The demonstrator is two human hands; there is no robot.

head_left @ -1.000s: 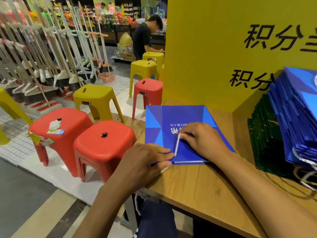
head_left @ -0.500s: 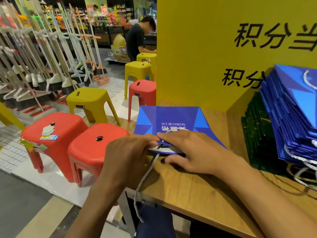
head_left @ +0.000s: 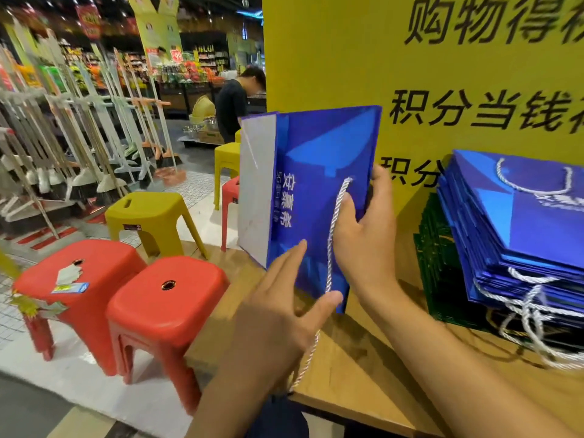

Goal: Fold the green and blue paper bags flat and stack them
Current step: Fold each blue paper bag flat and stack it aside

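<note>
Above table, blue bag between hands

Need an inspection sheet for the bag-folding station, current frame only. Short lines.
Surface: wooden table, bare wood in front of the person.
Job's things: blue bag held upright, with a white panel showing at its left; stack of blue bags at right, lying on green bags.
Clutter: nothing seen.
Grippers: right hand grips the bag's right edge; left hand is open, fingers against its lower front.
Cables: no wires seen; the bag's white cord handle hangs down past the table edge.
Surroundings: yellow sign board, red stools, yellow stool, broom rack, a person behind.
</note>
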